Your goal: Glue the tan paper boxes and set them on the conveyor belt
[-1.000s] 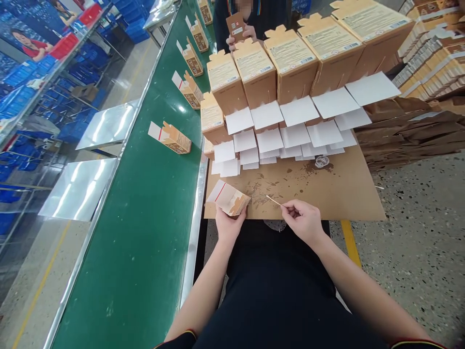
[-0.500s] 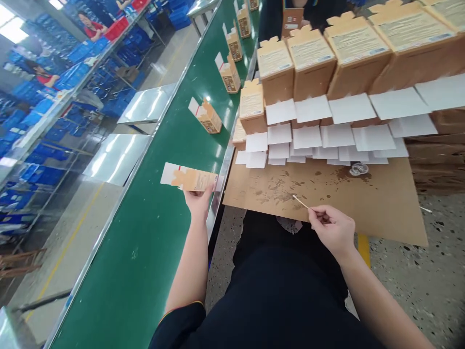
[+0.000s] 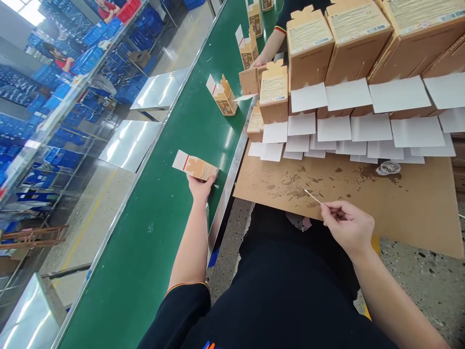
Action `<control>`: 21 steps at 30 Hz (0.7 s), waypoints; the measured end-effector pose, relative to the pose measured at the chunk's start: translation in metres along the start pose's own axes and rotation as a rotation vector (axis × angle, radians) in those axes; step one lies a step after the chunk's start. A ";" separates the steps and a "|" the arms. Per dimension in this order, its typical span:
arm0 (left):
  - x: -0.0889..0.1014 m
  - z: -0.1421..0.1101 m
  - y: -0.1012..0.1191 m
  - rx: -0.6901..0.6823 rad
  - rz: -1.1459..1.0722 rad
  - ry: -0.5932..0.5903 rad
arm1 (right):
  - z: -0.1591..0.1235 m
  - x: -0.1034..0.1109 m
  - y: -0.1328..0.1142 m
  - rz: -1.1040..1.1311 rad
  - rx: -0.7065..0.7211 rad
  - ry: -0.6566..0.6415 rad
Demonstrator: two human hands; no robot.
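My left hand (image 3: pixel 199 186) is closed on a small brown carton (image 3: pixel 201 169) over the green conveyor belt (image 3: pixel 145 242). The carton's white end flap with a red stripe points away to the left. Between the thumb and fingers of my right hand (image 3: pixel 348 223) is a thin cotton swab (image 3: pixel 312 195), its white tip out to the left above a brown cardboard sheet (image 3: pixel 410 213). Dark wet spots mark that sheet. On its far part stands a crumpled clear plastic cup (image 3: pixel 388 167), apart from both hands.
Stacked cartons (image 3: pixel 348 48) with white flaps (image 3: pixel 397 94) hanging toward me fill the far side of the cardboard. More open cartons (image 3: pixel 225 99) stand along the belt. Past the stack, a co-worker's hand (image 3: pixel 262 59) holds another carton (image 3: pixel 249 81). Metal tables (image 3: pixel 131 145) adjoin the belt's left side.
My left hand has set the carton lower onto the belt, away from its metal edge. A co-worker's arm has come in over the belt with a carton. My right hand keeps the swab.
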State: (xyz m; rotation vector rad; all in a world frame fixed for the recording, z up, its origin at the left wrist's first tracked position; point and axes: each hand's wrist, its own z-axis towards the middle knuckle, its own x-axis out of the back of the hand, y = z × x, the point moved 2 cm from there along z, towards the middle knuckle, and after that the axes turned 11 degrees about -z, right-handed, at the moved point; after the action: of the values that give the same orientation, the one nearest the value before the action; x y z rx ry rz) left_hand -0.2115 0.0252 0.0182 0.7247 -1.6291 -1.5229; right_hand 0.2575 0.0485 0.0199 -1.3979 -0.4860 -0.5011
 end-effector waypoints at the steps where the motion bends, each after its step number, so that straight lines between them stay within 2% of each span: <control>1: -0.001 0.003 -0.001 -0.010 0.039 -0.007 | 0.000 0.001 0.000 0.004 0.014 0.013; 5: -0.005 0.016 -0.009 -0.041 0.177 -0.050 | -0.001 0.003 0.000 0.025 0.090 0.051; 11: -0.015 0.031 -0.016 -0.071 0.229 -0.093 | -0.001 0.005 -0.007 0.033 0.148 0.071; 17: -0.046 0.056 -0.001 0.012 0.218 0.008 | 0.008 0.004 -0.018 0.001 0.228 0.049; 19: -0.049 0.051 0.002 0.010 0.201 0.039 | 0.006 0.013 -0.013 -0.030 0.198 0.061; 21: -0.046 0.037 0.003 -0.080 0.166 0.140 | -0.001 0.027 -0.001 -0.060 0.123 0.109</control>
State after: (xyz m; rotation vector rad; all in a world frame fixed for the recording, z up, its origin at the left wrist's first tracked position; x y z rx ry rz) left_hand -0.2173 0.0838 0.0149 0.6217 -1.4777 -1.3799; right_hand 0.2784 0.0464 0.0362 -1.2344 -0.4631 -0.5835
